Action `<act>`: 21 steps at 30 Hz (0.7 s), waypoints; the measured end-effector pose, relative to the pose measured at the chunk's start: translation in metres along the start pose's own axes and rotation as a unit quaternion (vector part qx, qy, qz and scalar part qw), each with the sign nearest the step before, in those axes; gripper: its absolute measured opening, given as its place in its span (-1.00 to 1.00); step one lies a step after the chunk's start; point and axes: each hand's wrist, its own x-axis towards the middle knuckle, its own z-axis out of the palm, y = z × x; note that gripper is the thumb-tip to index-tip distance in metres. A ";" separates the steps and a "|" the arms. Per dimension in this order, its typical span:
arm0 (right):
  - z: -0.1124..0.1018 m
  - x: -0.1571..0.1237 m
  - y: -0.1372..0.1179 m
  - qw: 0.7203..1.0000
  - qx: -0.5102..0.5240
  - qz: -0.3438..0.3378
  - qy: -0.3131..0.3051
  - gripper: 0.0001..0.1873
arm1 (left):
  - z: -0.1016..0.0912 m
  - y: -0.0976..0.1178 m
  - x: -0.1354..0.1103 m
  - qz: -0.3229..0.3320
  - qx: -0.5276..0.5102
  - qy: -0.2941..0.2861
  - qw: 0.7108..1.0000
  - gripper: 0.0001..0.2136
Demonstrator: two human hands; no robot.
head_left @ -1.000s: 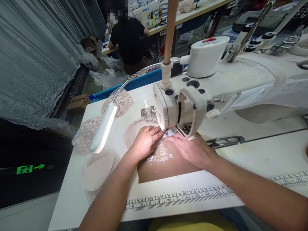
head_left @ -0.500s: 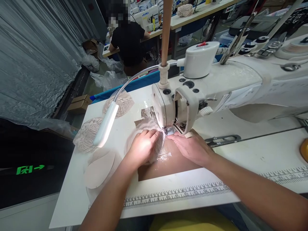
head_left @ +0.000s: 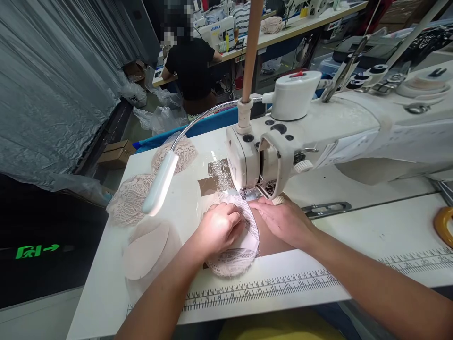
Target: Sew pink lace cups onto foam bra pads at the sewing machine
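Observation:
My left hand (head_left: 220,228) is closed over a pale lace cup piece (head_left: 233,257) and holds it on the table in front of the needle. My right hand (head_left: 283,219) lies just right of it, fingers together, pressing the piece's edge below the presser foot (head_left: 248,193). The white sewing machine (head_left: 318,132) stands directly behind both hands. A brown sheet (head_left: 272,242) lies under the piece.
More lace cups (head_left: 129,198) and plain foam cups (head_left: 145,252) lie at the table's left. A gooseneck lamp (head_left: 161,182) hangs over them. A printed ruler (head_left: 265,285) runs along the front edge. Another person (head_left: 191,61) sits at a far bench. Boxes and plastic bags lie on the floor at left.
The lace piece has been drawn back from the needle toward me and now bunches under my left hand. My left hand curled and slid nearer; my right hand stayed beside the foot.

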 end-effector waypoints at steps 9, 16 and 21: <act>-0.004 -0.001 -0.007 0.998 -0.038 -0.039 -0.030 -0.64 | 0.003 -0.003 0.000 0.018 0.045 -0.011 0.999 -0.64; -0.002 0.003 -0.009 0.997 -0.061 -0.024 -0.036 -0.64 | 0.001 -0.009 0.005 0.021 0.088 -0.025 0.996 -0.59; -0.002 0.007 -0.014 0.994 -0.102 0.011 -0.048 -0.63 | 0.002 -0.011 0.005 0.020 0.090 -0.020 0.996 -0.52</act>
